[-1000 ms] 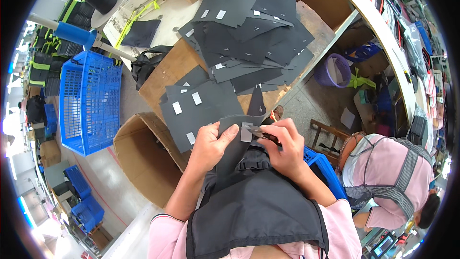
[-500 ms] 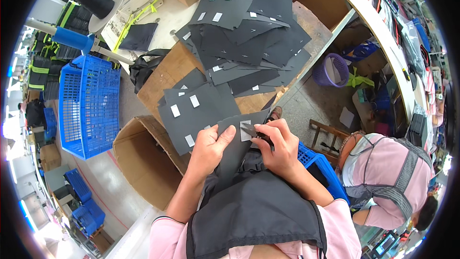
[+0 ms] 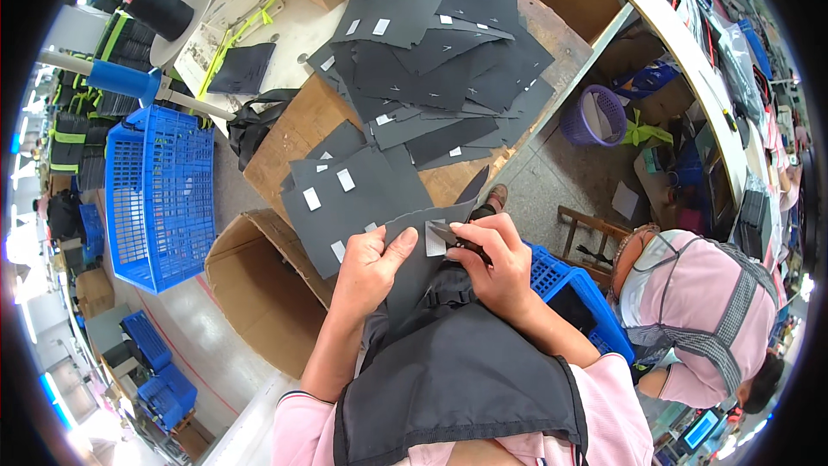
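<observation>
The dark cloth piece (image 3: 412, 280) is held up just beyond the black apron (image 3: 466, 371). The left hand (image 3: 369, 267) is clamped on its edge, thumb on the upper face; the fingers beneath are hidden. The right hand (image 3: 493, 259) is closed around small snips (image 3: 447, 232), their tip at the white patch (image 3: 435, 240); whether the blades meet cannot be told.

Assessment: the piece appears light, thin and moderately stiff, bending without creasing; slipping seems unlikely, though the blade could nick it. Best hold is the margin beside the patch, clear of the tip.

Beyond, similar panels (image 3: 362, 198) lie on a wooden board (image 3: 280, 160), with a loose, overlapping pile (image 3: 431, 69) farther off.
</observation>
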Demonstrator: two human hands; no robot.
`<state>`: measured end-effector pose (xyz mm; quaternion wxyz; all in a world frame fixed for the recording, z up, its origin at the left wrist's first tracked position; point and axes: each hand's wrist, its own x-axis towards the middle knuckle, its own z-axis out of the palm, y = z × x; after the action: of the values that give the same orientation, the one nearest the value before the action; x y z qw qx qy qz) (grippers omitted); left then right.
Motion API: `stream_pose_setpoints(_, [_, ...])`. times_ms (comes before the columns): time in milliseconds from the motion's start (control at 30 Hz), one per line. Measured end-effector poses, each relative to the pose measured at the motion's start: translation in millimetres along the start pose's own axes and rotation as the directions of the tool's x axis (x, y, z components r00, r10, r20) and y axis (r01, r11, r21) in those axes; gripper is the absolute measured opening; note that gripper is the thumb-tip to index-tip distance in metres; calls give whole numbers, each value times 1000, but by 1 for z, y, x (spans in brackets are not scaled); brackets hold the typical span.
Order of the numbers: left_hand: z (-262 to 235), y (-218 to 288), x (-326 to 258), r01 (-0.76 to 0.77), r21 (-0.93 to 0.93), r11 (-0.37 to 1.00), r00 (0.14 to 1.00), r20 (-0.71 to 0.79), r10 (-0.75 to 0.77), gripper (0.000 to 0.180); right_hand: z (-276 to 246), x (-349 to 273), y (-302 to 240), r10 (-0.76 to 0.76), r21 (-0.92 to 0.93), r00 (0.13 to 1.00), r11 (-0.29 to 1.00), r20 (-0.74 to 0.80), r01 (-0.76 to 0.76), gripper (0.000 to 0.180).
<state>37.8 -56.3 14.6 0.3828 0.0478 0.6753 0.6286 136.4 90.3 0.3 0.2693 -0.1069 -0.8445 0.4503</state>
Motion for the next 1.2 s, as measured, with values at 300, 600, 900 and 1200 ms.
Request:
stream_pose_setpoints(300, [-9,6,16,-159,-516,842,981,-175,78,24,-12,-18,31,633,655,664,311,397,-688,38])
stream_pose_setpoints(600, [-27,-54,4,-149,-771,619,985,-60,162,47,13,17,46,619,758,542,-138,569,-638,27])
stream_pose_setpoints(900, [-52,5,46,-116,-125,985,856,490,163,78,-20,41,24,383,488,696,511,607,-707,19])
stream_pose_setpoints(1200, [-8,3,32,172,-213,962,952,287,-107,19,-12,26,15,223,54,973,973,53,-226,32])
